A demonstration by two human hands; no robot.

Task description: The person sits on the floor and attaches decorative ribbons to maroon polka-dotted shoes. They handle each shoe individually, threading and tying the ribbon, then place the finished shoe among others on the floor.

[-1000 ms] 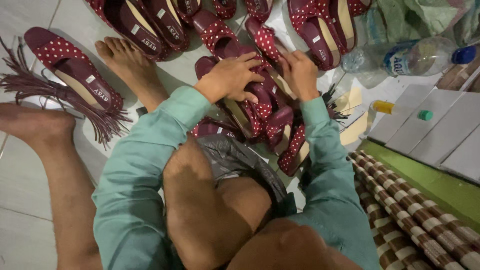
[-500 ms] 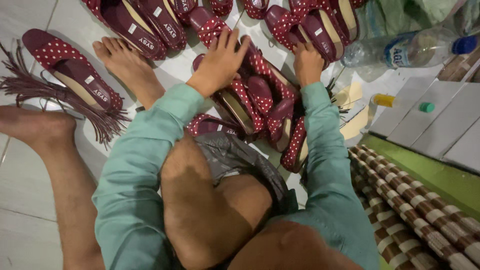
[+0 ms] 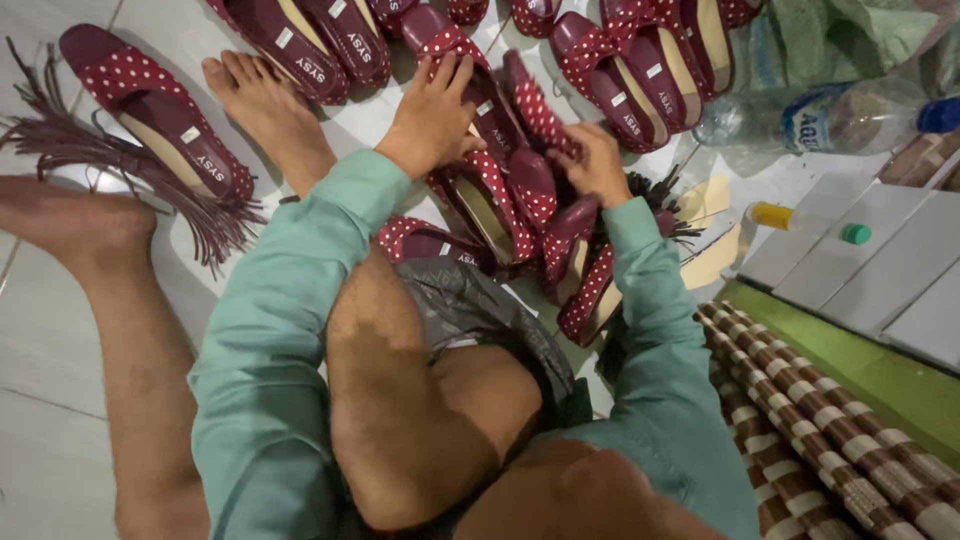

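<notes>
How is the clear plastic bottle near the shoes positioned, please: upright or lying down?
Lying down: the plastic bottle rests lengthwise on the floor, blue cap pointing right.

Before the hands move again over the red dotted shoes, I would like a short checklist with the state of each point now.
1. Left hand rests flat on a shoe in the pile: ok.
2. Right hand grips a dotted shoe by its edge: ok, though how firm the grip is cannot be told.
3. Both hands fully in view: ok.
4. Pile under the hands is tidy: not ok, shoes overlap at many angles.
5. Glue bottle is clear of the hands: ok, it lies apart by the grey boards.
6. Bare foot is clear of the pile: not ok, it lies right beside the shoes.
</notes>
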